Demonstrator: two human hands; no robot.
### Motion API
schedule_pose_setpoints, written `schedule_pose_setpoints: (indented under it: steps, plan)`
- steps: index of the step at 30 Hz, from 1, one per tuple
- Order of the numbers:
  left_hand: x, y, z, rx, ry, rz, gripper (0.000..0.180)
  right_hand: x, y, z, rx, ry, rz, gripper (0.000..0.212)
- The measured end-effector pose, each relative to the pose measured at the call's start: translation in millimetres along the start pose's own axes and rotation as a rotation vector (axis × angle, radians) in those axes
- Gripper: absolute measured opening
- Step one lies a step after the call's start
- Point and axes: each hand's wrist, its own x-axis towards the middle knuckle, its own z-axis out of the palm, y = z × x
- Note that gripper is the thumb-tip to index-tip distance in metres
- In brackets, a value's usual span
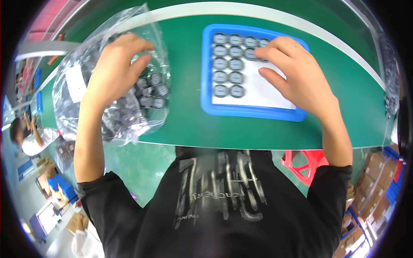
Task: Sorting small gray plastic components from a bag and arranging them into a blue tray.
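At the left, my left hand (118,66) hovers over the mouth of a clear plastic bag (71,109). Its thumb and fingers are apart, with nothing seen between them. Loose small round black parts (161,90) with grey faces lie in the bag beneath it. To the right, my right hand (297,71) is above a blue tray (254,112), thumb and index finger spread. Its index fingertip is at the edge of a round black part (250,53) in the tray. Similar parts stand there in rows along the left and far sides; my hand hides some of them.
The tray is lined with a white sheet (258,92) and rests on a green table (185,124). A white label (75,84) is on the bag. A red stool (305,165) stands beyond the table's near edge. Cardboard boxes (376,172) are stacked at the right; another person (36,135) is far left.
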Motion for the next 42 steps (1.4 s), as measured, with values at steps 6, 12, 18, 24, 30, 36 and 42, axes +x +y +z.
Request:
schedule_pose_setpoints:
  steps: [6,12,18,24,30,36,42]
  plan:
    - [-37.6,-22.0,2.1,0.027,-0.168,0.007,0.031,90.5,-62.7,35.6,0.113,-0.225,-0.288,0.022]
    - [-29.2,-29.9,0.0,-0.006,-0.156,-0.097,0.03,154.6,-82.6,120.6,0.21,-0.478,-0.194,0.024]
    - [-34.3,-49.6,3.2,-0.05,0.192,-0.173,0.021,177.7,-77.1,135.1,0.404,-0.479,-0.08,0.028]
    - [-20.4,-34.6,-4.6,-0.286,0.393,-0.246,0.033,173.1,-38.0,115.3,0.535,-0.199,-0.124,0.039]
    - [-49.7,23.0,14.1,-0.64,0.102,-0.115,0.028,123.4,-16.2,23.3,0.801,-0.075,0.148,0.034]
    - [-23.6,18.4,63.2,-0.207,0.044,0.085,0.017,31.6,22.9,-44.1,0.723,0.014,0.404,0.026]
    - [-31.5,16.8,44.5,-0.105,0.133,0.208,0.019,-73.6,57.8,-60.5,0.481,0.128,0.717,0.018]
